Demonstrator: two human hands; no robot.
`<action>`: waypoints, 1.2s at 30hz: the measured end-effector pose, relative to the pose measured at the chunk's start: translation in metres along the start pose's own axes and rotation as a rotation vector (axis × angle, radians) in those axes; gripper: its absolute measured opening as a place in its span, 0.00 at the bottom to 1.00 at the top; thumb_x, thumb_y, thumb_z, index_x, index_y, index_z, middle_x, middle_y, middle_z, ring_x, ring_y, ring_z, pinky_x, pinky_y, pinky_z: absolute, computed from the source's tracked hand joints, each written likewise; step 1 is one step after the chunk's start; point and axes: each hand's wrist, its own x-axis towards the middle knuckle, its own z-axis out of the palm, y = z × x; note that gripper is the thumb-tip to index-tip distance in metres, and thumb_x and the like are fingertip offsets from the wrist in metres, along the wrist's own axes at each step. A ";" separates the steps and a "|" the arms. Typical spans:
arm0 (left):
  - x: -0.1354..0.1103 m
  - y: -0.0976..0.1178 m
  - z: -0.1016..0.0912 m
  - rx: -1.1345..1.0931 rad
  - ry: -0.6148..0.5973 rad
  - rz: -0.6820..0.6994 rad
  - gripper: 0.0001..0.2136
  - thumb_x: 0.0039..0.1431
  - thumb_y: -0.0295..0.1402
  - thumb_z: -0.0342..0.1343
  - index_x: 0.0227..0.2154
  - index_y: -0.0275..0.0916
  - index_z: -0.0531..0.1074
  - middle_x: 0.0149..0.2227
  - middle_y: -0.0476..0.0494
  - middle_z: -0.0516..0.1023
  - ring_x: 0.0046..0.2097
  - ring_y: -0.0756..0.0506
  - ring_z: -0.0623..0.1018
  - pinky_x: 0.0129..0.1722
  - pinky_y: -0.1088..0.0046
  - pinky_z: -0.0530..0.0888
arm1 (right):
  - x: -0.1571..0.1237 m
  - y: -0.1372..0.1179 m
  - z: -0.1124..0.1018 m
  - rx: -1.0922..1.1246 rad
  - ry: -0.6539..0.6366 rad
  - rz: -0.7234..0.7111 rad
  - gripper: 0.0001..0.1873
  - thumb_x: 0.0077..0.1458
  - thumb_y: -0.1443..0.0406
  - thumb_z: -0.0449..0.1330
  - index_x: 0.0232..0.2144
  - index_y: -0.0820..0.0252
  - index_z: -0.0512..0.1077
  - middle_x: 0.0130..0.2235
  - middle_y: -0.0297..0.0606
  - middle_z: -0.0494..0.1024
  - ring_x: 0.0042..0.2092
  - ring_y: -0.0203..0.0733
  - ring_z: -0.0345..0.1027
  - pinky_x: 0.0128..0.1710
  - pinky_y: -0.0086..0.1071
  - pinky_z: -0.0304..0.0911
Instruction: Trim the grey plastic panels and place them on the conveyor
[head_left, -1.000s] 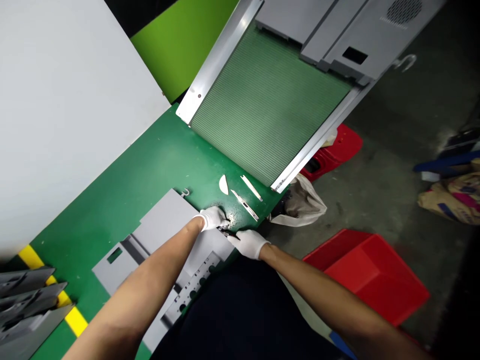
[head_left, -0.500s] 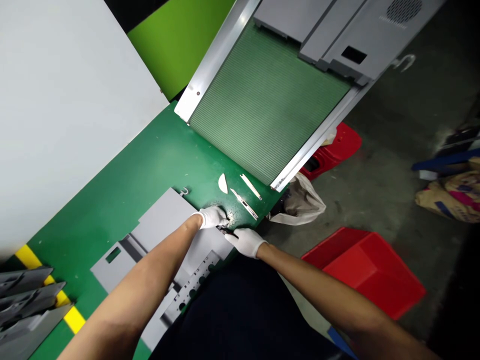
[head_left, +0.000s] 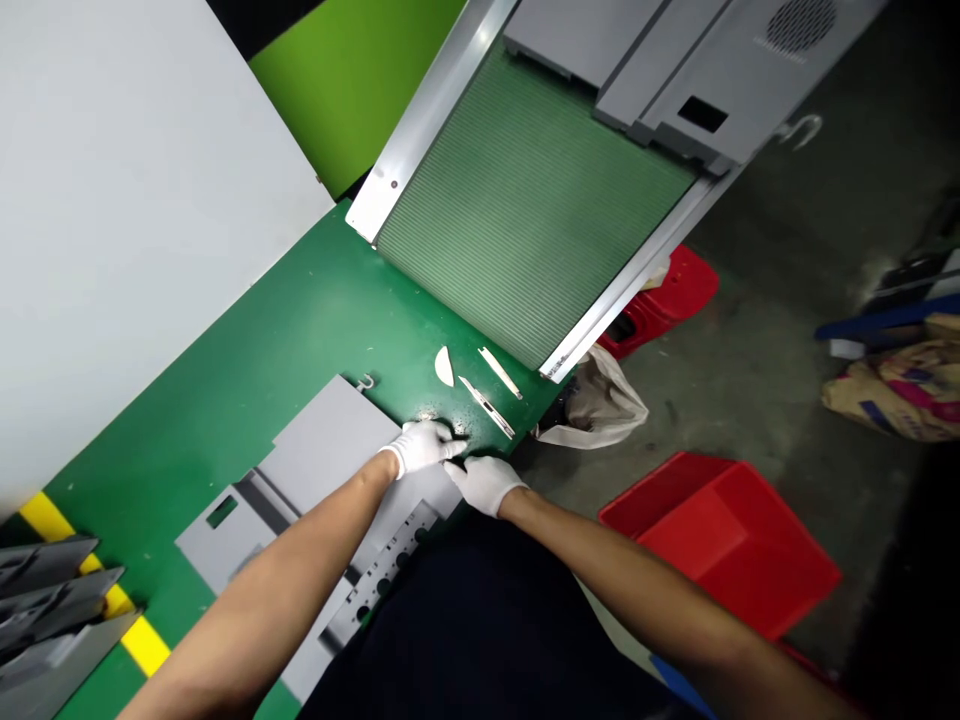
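A grey plastic panel [head_left: 330,430] with cut-outs and a row of round holes lies on the green table [head_left: 247,340] in front of me. My left hand [head_left: 426,446], in a white glove, rests at the panel's right end with its fingers stretched out and apart. Close beside it, my gloved right hand [head_left: 486,484] is closed round a small dark-handled tool, which is mostly hidden now. Just beyond the hands lie a white-handled craft knife [head_left: 487,406], a slim pale strip [head_left: 500,373] and a white half-round piece [head_left: 444,366]. Small crumbs are scattered by the left fingertips.
A green ribbed conveyor belt [head_left: 525,210] between metal rails carries another grey panel [head_left: 675,70]. Several grey panels [head_left: 60,590] stand at lower left, by a yellow stripe [head_left: 142,640]. Off the table's right edge are a white sack [head_left: 611,405] and a red bin [head_left: 727,540].
My left hand has shifted slightly down and its fingers have stretched towards the right hand. My right hand has moved slightly left, and its tool shows less than before.
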 end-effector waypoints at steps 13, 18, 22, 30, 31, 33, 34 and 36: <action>-0.030 -0.030 -0.057 -0.396 0.554 -0.084 0.21 0.59 0.51 0.58 0.39 0.36 0.80 0.43 0.39 0.83 0.46 0.41 0.79 0.52 0.67 0.74 | -0.002 0.020 -0.009 0.214 0.151 0.086 0.39 0.71 0.44 0.35 0.43 0.60 0.79 0.45 0.52 0.83 0.51 0.52 0.76 0.50 0.36 0.63; -0.027 -0.029 -0.048 0.325 0.306 -0.027 0.17 0.60 0.45 0.57 0.43 0.38 0.80 0.48 0.33 0.81 0.52 0.33 0.78 0.56 0.56 0.69 | -0.005 0.022 -0.008 0.367 0.146 0.163 0.40 0.71 0.44 0.35 0.39 0.60 0.79 0.39 0.47 0.84 0.43 0.48 0.78 0.41 0.32 0.64; -0.010 -0.004 -0.024 0.559 0.177 -0.178 0.16 0.53 0.40 0.62 0.39 0.32 0.79 0.38 0.23 0.80 0.46 0.23 0.78 0.51 0.42 0.66 | -0.003 0.020 -0.007 0.416 0.108 0.168 0.42 0.70 0.42 0.33 0.39 0.60 0.79 0.33 0.45 0.83 0.36 0.46 0.77 0.37 0.33 0.65; 0.020 0.022 -0.041 0.332 0.221 -0.256 0.11 0.58 0.33 0.57 0.40 0.34 0.79 0.40 0.26 0.82 0.45 0.30 0.81 0.46 0.55 0.71 | 0.006 0.025 0.000 0.480 0.142 0.241 0.40 0.70 0.43 0.34 0.41 0.60 0.77 0.34 0.45 0.82 0.32 0.44 0.76 0.34 0.33 0.65; 0.022 0.030 -0.042 0.269 0.220 -0.235 0.12 0.59 0.34 0.56 0.41 0.35 0.79 0.40 0.28 0.82 0.44 0.32 0.81 0.44 0.58 0.72 | 0.007 0.025 0.002 0.485 0.138 0.241 0.40 0.70 0.42 0.34 0.39 0.60 0.77 0.33 0.45 0.82 0.32 0.44 0.76 0.34 0.33 0.65; 0.026 0.054 -0.037 0.109 0.183 -0.136 0.10 0.59 0.34 0.57 0.39 0.37 0.80 0.39 0.34 0.83 0.42 0.37 0.81 0.42 0.63 0.73 | 0.008 0.023 0.005 0.477 0.129 0.234 0.39 0.70 0.43 0.35 0.36 0.60 0.76 0.33 0.45 0.82 0.33 0.44 0.76 0.34 0.33 0.65; 0.029 0.068 -0.032 0.014 0.149 -0.066 0.09 0.58 0.34 0.59 0.38 0.38 0.80 0.38 0.36 0.83 0.41 0.39 0.81 0.42 0.66 0.74 | 0.009 0.021 0.006 0.457 0.119 0.226 0.38 0.70 0.44 0.35 0.35 0.59 0.76 0.33 0.45 0.82 0.33 0.44 0.76 0.35 0.33 0.65; 0.032 0.094 -0.021 -0.236 0.093 0.078 0.13 0.56 0.36 0.63 0.43 0.38 0.79 0.40 0.39 0.83 0.41 0.43 0.81 0.42 0.70 0.75 | 0.009 0.015 0.008 0.360 0.092 0.193 0.36 0.72 0.47 0.34 0.36 0.59 0.76 0.34 0.45 0.82 0.35 0.44 0.77 0.36 0.33 0.64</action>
